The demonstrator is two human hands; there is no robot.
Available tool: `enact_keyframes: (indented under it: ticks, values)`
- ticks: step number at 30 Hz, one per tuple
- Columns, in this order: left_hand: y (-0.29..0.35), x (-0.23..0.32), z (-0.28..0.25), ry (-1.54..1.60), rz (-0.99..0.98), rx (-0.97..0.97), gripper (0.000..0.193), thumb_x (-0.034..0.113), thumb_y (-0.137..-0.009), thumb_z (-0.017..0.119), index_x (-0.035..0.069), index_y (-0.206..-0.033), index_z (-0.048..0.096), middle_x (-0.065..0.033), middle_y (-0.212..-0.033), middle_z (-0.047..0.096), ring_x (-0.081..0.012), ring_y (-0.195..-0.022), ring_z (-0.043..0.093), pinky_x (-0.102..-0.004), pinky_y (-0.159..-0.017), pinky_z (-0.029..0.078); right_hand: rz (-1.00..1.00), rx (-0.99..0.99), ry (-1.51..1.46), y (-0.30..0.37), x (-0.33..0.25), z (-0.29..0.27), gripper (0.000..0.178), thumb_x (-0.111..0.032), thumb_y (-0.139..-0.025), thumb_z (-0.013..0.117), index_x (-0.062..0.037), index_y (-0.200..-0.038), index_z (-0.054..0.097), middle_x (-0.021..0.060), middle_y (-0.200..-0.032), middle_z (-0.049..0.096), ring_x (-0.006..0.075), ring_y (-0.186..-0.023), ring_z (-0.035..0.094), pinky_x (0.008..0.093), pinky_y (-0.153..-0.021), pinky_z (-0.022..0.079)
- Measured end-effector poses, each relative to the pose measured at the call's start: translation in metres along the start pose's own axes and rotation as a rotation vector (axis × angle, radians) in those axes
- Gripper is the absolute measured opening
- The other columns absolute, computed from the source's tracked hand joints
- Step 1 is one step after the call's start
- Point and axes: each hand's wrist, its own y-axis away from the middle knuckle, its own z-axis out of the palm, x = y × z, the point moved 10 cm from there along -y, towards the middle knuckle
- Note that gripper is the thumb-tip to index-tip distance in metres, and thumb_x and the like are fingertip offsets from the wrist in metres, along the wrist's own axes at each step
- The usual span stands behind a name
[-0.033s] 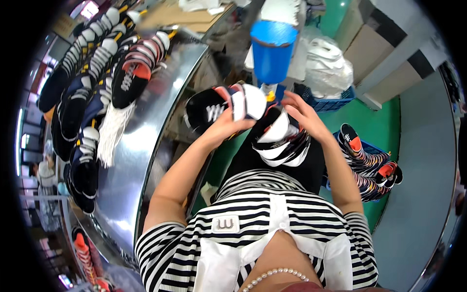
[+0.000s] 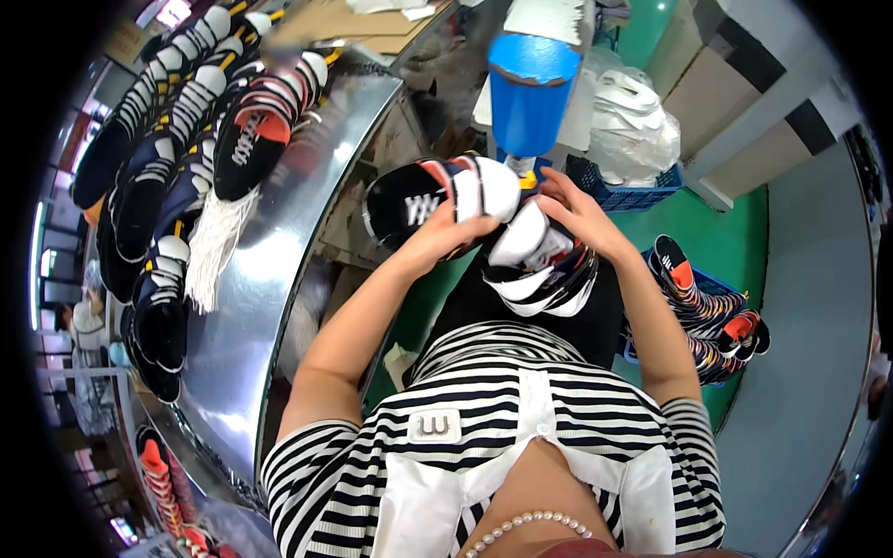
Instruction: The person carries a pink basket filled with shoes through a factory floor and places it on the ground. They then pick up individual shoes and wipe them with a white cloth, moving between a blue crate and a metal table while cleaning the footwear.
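My left hand (image 2: pixel 448 232) is closed on a black shoe upper (image 2: pixel 400 206) with white laces, a coral lining and white heel parts. This upper is nested with others. My right hand (image 2: pixel 581 221) curls its fingers at the back edge of a second bundle of shoe uppers (image 2: pixel 539 256), white and navy, which rests over my lap. Its fingertips are partly hidden. Both bundles meet just below a blue machine head (image 2: pixel 530 102), whose yellow-and-metal lower tip (image 2: pixel 526 177) is close to my right fingers.
A curved metal table (image 2: pixel 270 251) on the left bears rows of nested uppers (image 2: pixel 158 177) and a bunch of white laces (image 2: pixel 221 246). On the right, more stacked uppers (image 2: pixel 712 321) stand in a blue crate. A blue basket (image 2: pixel 642 193) holds plastic-wrapped white parts (image 2: pixel 633 121).
The bundle in my left hand has shifted slightly right. The white heel of the lap bundle has turned more upright, and my right fingers have moved a little.
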Motion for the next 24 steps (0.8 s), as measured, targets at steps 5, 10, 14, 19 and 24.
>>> enact_keyframes:
  ticks: [5,10,14,19,24]
  values:
    - [-0.034,-0.035,0.008,0.029,0.085,0.022,0.035,0.016,-0.083,0.064,0.000,-0.113,0.056,-0.0049,-0.096,0.063,-0.0107,-0.085,0.057,-0.0256,-0.078,0.046,0.428,-0.387,-0.224,-0.033,0.025,-0.001,0.059,-0.046,-0.092,0.046,-0.0011,-0.131,0.041,0.0148,-0.117,0.058,0.0154,-0.094,0.061,0.0300,-0.083,0.046]
    - [-0.016,-0.062,0.044,0.173,-0.013,-0.091,0.039,0.025,-0.084,0.064,0.002,-0.114,0.055,-0.0044,-0.100,0.061,-0.0126,-0.091,0.056,-0.0275,-0.079,0.046,0.364,-0.305,-0.297,0.006,0.048,0.048,0.056,-0.037,-0.090,0.053,-0.0026,-0.131,0.037,0.0065,-0.113,0.054,0.0150,-0.097,0.055,0.0239,-0.066,0.051]
    - [0.022,-0.051,0.079,-0.357,0.323,-0.083,0.046,0.030,-0.079,0.066,0.003,-0.115,0.055,-0.0189,-0.115,0.056,-0.0345,-0.106,0.054,-0.0389,-0.090,0.042,0.277,-0.195,-0.364,0.089,0.065,0.071,0.067,-0.018,-0.083,0.065,-0.0051,-0.138,0.029,0.0098,-0.128,0.045,0.0161,-0.104,0.053,0.0316,-0.078,0.051]
    - [-0.009,-0.048,0.090,-0.150,0.295,0.004,0.043,0.037,-0.084,0.058,0.001,-0.106,0.057,-0.0194,-0.098,0.061,-0.0360,-0.089,0.059,-0.0419,-0.079,0.045,0.423,-0.257,-0.579,0.056,0.058,0.033,0.072,-0.011,-0.076,0.070,-0.0033,-0.137,0.033,0.0109,-0.126,0.047,0.0179,-0.105,0.053,0.0289,-0.086,0.047]
    - [0.010,-0.075,0.052,0.372,0.045,0.062,0.038,0.034,-0.090,0.056,0.001,-0.109,0.055,-0.0039,-0.100,0.059,-0.0098,-0.088,0.055,-0.0242,-0.076,0.045,0.133,-0.311,-0.213,0.015,-0.009,0.021,0.045,-0.011,-0.081,0.065,-0.0013,-0.123,0.051,0.0084,-0.109,0.057,0.0143,-0.097,0.055,0.0265,-0.086,0.044]
